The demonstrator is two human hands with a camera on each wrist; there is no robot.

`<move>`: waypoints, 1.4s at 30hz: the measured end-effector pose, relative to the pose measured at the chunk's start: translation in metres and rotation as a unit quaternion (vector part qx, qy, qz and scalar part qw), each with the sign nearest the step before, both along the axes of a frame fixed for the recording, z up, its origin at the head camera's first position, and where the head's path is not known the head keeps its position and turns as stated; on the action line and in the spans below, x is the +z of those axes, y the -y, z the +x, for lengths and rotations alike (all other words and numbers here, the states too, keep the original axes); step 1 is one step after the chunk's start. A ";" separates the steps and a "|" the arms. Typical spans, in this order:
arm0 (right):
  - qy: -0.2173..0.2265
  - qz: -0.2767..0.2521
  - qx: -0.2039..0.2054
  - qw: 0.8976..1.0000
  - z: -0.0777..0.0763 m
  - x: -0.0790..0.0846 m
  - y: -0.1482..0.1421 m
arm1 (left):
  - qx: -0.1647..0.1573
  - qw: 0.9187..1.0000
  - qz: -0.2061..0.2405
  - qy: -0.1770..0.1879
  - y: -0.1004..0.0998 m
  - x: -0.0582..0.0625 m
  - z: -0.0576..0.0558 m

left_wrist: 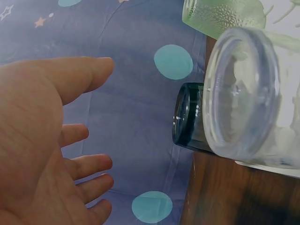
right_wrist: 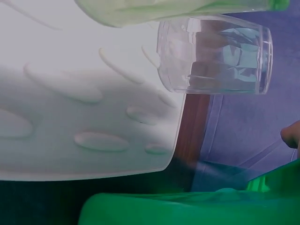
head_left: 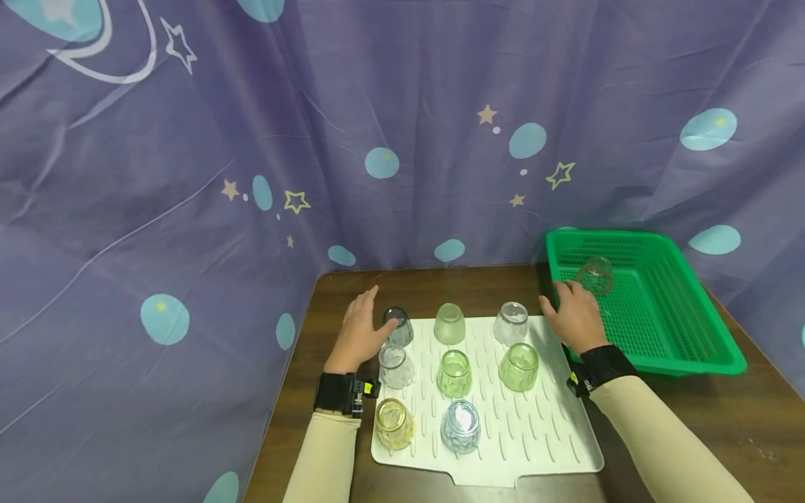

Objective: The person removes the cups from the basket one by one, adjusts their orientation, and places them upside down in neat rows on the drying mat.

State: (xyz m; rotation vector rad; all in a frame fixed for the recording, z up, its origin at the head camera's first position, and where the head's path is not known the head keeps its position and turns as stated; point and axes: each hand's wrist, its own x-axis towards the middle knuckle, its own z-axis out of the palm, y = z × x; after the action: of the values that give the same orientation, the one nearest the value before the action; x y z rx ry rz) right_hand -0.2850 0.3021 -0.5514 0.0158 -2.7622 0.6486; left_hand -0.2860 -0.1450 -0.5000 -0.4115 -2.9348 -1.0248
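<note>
My left hand [head_left: 360, 334] hovers at the tray's left side with its fingers extended, holding nothing. Nearest to it are a dark grey glass [head_left: 398, 327] and a clear glass [head_left: 396, 367], both upside down; the left wrist view shows a gap between the palm and the clear glass [left_wrist: 241, 93]. My right hand [head_left: 575, 318] reaches over the left rim of a green basket [head_left: 704, 307], fingers loosely extended. Just beyond its fingertips a clear, pinkish glass [head_left: 596, 275] lies in the basket. Only a thumb tip [right_wrist: 291, 135] of that hand shows in the right wrist view.
A white ridged draining tray [head_left: 547, 433] on the brown wooden table [head_left: 295, 419] bears several upturned glasses, among them a yellow one [head_left: 394, 424], a blue one [head_left: 461, 427] and green ones [head_left: 454, 374]. Behind the table hangs a purple curtain [head_left: 428, 195].
</note>
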 end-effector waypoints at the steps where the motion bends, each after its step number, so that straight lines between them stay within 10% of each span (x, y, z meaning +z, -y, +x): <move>1: -0.001 0.001 0.002 1.000 -0.002 0.000 0.000 | 0.002 1.000 0.002 -0.001 0.000 0.000 -0.001; 18: 0.050 -0.045 0.020 0.997 -0.010 -0.003 -0.004 | 0.004 1.000 0.016 0.008 0.006 -0.009 -0.008; 26: 0.088 -0.057 0.046 0.993 -0.009 0.022 -0.035 | 0.010 1.000 0.021 0.014 0.021 -0.012 0.002; 33: 0.248 0.032 0.092 0.964 -0.028 0.065 -0.094 | 0.031 0.999 0.036 0.015 0.041 -0.020 0.003; 42: 0.294 0.087 0.061 0.950 -0.051 0.060 -0.137 | 0.034 0.998 0.044 0.035 0.048 -0.033 0.011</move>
State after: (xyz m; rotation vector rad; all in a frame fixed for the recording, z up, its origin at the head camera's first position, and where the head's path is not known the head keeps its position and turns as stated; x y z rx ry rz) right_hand -0.3364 0.4393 -0.4913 0.0361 -3.4139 0.4953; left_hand -0.2753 -0.1928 -0.5327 -0.2760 -2.9277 -1.1786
